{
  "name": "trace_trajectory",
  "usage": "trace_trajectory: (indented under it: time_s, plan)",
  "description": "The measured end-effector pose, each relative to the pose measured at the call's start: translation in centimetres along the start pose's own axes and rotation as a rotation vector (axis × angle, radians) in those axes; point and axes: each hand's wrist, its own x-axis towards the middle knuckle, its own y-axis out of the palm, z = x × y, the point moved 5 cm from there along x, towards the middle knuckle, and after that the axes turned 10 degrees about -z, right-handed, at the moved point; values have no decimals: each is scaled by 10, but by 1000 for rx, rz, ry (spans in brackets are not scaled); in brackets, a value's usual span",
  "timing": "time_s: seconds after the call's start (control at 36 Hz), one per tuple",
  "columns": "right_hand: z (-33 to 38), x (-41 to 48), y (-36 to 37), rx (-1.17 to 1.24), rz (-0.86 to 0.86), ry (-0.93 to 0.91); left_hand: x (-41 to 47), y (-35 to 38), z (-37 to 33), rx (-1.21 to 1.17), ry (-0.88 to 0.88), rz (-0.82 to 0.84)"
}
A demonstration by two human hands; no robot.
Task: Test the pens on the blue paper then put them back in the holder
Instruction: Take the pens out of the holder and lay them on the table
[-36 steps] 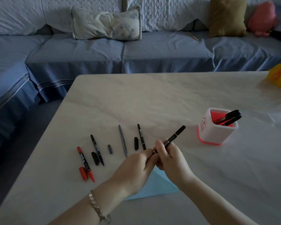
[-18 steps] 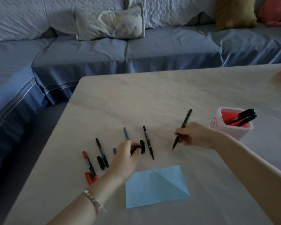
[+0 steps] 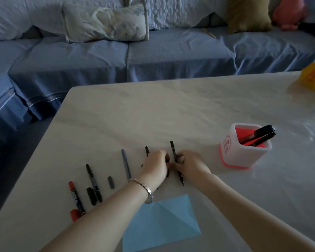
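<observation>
Centrally, the right hand point(image 3: 191, 164) grips a black pen point(image 3: 173, 150) low over the table point(image 3: 171, 110) and touches the left hand point(image 3: 155, 166), whose curled fingers hide whatever they may hold; the blue paper point(image 3: 162, 220) lies nearer the person, and the holder point(image 3: 244, 155) stands to the right, containing two pens point(image 3: 256, 136)

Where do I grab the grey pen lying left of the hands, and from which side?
Pinch the grey pen across its mid-barrel, straight down from above. It lies flat with bare table either side, and its near tip sits close by the wrist of the left hand, so stay toward the middle.
</observation>
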Motion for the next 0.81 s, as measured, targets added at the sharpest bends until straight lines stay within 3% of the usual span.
trace_trajectory:
  time_s: [0.14,0.39,0.44,0.53,0.58,0.64,0.72,0.81]
  plan:
    - [-5,-6,-5,-24,-66,-44,-1,2,3,73,74,0]
    - [0,-25,-18,74,-60,-23,-8,-3,9,23,21,-71]
    - [7,-35,-41,23,-155,-113,-10,-4,6,28,41,-61]
    - [18,-53,-94,-75,-481,-281,-15,-9,-1,56,81,-80]
    - [18,-61,-132,-112,-677,-299,-18,-12,-5,57,107,-103]
    - [7,-58,-164,-179,-727,-187,-22,-14,-12,57,129,-98]
    - [-18,-48,-196,-277,-682,79,-29,-16,-21,37,164,-88]
    - [-41,-37,-205,-316,-650,216,-36,-16,-25,33,173,-64]
